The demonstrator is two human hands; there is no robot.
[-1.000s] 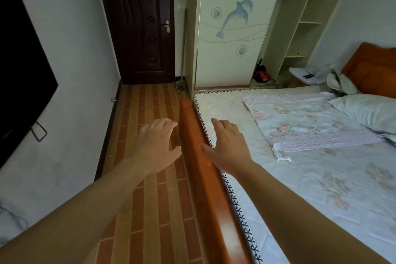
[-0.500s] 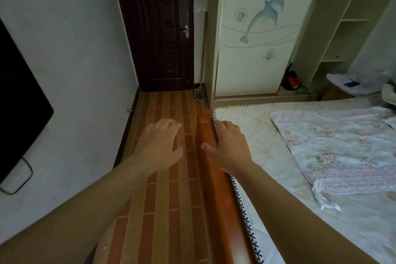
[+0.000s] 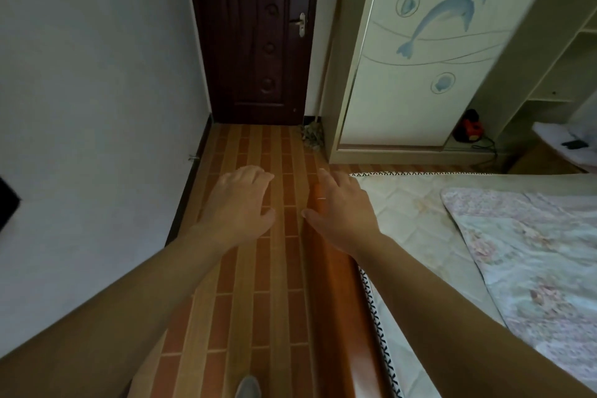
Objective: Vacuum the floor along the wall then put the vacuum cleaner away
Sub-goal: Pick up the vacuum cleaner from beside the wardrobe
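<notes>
Both hands empty, fingers loosely spread: left hand [image 3: 240, 203] over floor [image 3: 258, 300] at centre frame, right hand [image 3: 342, 207] above bed rail [image 3: 336, 300]. No vacuum held. Red corded machine [image 3: 470, 129] at right by wardrobe [image 3: 403, 100] may be it; cannot tell. Strip along wall [image 3: 97, 107] apparently unvacuumed, so whole job looks ahead.

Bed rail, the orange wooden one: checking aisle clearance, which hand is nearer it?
Right. The right hand is over the far end of the bed rail; whether it touches is unclear. The left hand hovers over the floor, left of the rail.
</notes>
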